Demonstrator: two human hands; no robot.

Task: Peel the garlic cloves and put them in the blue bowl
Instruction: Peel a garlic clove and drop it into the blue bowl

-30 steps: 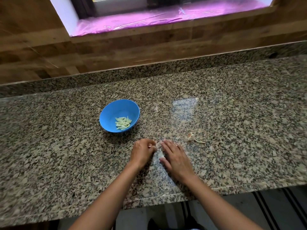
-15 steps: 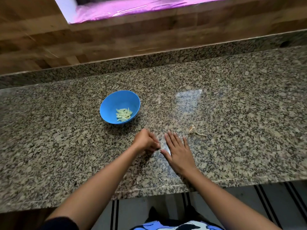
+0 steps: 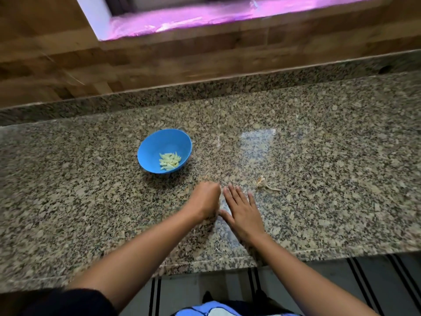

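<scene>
Holding pale peeled cloves (image 3: 169,161) | blue bowl (image 3: 157,144) | upright on granite counter (image 3: 319,144)

Daylight comes from the window (image 3: 227,14) beyond my hands, blown out pink. It leaves a pale glare patch on the tabletop (image 3: 257,142) ahead of my right hand (image 3: 243,210). Everything is motion-blurred; the edges bow.
</scene>
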